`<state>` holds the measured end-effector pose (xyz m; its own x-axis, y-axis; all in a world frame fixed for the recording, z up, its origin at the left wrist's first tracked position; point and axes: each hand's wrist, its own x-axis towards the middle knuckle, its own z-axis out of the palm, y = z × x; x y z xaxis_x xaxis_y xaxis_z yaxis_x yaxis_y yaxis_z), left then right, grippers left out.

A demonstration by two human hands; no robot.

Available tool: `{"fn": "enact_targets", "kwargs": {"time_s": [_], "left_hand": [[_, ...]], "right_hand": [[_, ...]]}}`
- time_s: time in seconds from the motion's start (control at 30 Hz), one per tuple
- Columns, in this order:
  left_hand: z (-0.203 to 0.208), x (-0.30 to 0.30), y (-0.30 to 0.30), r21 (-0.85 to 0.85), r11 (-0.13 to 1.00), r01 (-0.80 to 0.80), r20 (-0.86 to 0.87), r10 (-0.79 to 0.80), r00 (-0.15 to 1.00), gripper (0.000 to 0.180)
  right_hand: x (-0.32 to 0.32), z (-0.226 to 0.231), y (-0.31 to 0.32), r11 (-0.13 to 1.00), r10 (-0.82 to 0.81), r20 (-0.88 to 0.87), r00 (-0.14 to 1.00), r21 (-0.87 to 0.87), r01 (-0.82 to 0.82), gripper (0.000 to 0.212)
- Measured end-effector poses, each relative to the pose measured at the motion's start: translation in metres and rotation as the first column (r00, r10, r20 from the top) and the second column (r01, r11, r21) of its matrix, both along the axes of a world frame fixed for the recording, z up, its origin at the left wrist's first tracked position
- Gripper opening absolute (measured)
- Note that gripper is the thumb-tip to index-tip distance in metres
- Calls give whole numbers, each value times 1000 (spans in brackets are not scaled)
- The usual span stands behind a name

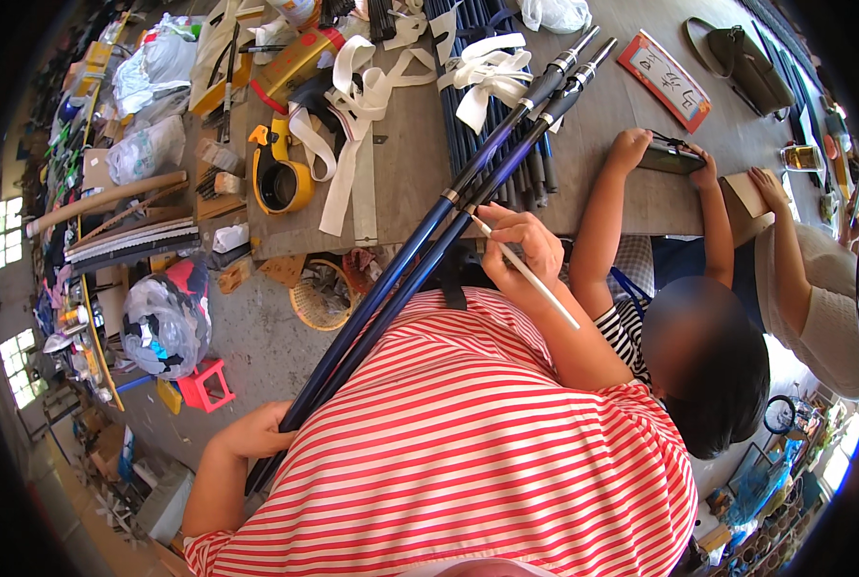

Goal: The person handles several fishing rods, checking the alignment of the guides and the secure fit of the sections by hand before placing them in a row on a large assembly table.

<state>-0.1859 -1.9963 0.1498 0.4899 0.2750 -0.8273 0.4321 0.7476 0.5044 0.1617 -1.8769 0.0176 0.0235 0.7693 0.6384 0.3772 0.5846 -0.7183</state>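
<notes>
Two glossy dark blue fishing rods (383, 273) lie slantwise across my lap, their upper ends resting over the table (400, 207). Around their lower ends, at the lower left, my left hand (256, 430) is closed. My right hand (525, 248) pinches a thin white-handled paintbrush (530, 276), with its tip at or very near the right-hand rod, just above a silvery ring. Whether the tip touches the rod I cannot tell. Behind the rods, a bundle of dark poles (538, 173) lies on the table, tied with white cloth strips (487, 75).
A yellow tape dispenser (280, 185) and loose cloth strips (352, 144) lie left on the table. At my right, one person holds a phone (670, 157); another touches a brown box (745, 195). A wicker basket (322, 306) and pink stool (206, 385) stand on the floor.
</notes>
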Motion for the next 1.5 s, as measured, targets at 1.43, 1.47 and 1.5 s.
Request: {"fn": "enact_targets", "kwargs": {"time_s": [1.43,1.47,1.5], "left_hand": [[3,3,1,-7,999,37,-29,-37,999,40],[2,3,1,0,999,40,-26,-40,999,40],[2,2,0,-3,999,36,-25,-36,999,41]], "right_hand": [[2,8,0,999,13,83,996,-49,-9,17],[2,8,0,999,18,88,996,-44,-14,17],[2,8,0,999,13,88,996,-50,-9,17]]}}
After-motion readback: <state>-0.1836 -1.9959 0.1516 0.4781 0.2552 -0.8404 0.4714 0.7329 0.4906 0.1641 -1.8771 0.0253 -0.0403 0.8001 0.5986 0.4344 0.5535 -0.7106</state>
